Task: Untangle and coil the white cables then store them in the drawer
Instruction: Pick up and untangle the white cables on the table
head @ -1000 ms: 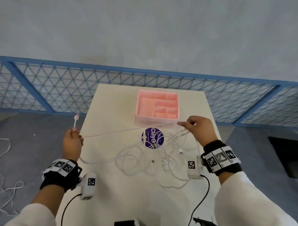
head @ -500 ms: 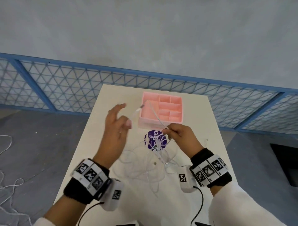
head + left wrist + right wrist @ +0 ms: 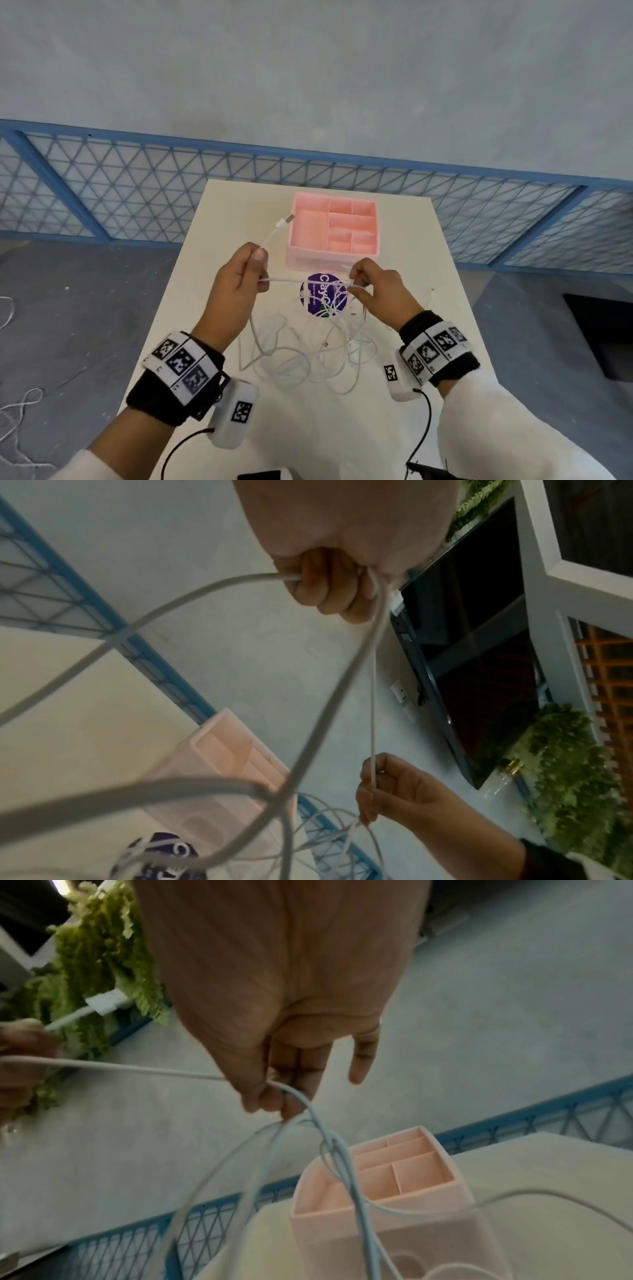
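A tangle of white cables (image 3: 308, 353) lies on the cream table (image 3: 404, 233). My left hand (image 3: 258, 267) grips one cable a little below its USB plug (image 3: 284, 222), which sticks up toward the pink drawer organizer (image 3: 334, 233). My right hand (image 3: 352, 284) pinches the same cable above the tangle. A short stretch (image 3: 301, 280) runs level between the hands. In the left wrist view the left hand's curled fingers (image 3: 329, 588) hold a loop of cable (image 3: 342, 683). In the right wrist view thumb and fingers (image 3: 274, 1102) pinch the strand, and several strands hang in front of the organizer (image 3: 377, 1177).
A round purple sticker (image 3: 323, 294) sits under the cables just in front of the organizer. A blue mesh fence (image 3: 137, 192) runs behind the narrow table. More white cable lies on the grey floor at left (image 3: 20, 407). A black device (image 3: 260, 475) shows at the near edge.
The hands, spread wide a second ago with the cable stretched between them, have come together. The left hand let go, moved in, and now grips the cable again near the plug.
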`<move>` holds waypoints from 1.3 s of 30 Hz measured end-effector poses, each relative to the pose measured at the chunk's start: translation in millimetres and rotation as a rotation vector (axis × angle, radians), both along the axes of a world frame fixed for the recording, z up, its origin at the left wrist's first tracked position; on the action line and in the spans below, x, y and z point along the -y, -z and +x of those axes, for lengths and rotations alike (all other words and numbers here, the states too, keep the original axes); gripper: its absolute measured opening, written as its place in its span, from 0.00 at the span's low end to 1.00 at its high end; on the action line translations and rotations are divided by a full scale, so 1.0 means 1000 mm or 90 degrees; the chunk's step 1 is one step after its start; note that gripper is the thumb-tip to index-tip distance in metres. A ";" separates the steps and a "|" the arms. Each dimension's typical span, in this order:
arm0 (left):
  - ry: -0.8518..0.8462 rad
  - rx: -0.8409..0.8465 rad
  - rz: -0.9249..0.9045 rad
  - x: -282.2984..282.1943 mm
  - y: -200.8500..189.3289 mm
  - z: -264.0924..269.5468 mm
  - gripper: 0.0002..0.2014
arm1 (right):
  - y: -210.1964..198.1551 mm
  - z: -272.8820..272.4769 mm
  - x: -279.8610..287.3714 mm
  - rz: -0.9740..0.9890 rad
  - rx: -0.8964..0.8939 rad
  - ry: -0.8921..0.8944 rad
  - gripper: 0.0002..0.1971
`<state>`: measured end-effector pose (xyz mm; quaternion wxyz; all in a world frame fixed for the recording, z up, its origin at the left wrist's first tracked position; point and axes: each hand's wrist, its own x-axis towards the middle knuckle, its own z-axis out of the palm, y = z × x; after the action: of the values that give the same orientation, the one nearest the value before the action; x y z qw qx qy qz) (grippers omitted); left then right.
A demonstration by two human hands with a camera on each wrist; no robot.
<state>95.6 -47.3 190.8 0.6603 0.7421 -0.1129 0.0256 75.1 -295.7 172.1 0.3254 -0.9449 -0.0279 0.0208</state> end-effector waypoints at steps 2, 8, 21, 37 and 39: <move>-0.036 0.000 -0.042 -0.007 0.005 -0.002 0.14 | 0.001 0.007 -0.007 -0.150 0.007 0.012 0.04; -0.171 0.019 -0.124 -0.040 0.013 0.004 0.19 | -0.040 0.013 -0.015 -0.148 0.382 0.101 0.06; -0.362 -0.029 -0.013 -0.087 0.052 0.020 0.14 | -0.002 0.009 0.023 -0.030 0.162 0.202 0.04; 0.273 0.080 0.271 0.044 0.002 0.006 0.14 | -0.034 0.001 -0.016 0.266 0.024 0.006 0.07; 0.277 0.001 0.216 0.047 0.002 0.007 0.15 | -0.034 0.002 -0.008 0.230 0.036 0.020 0.04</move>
<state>102.4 -94.2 188.6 0.5165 0.8002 -0.2729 -0.1357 76.9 -287.3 206.0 0.4892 -0.8716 -0.0257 -0.0161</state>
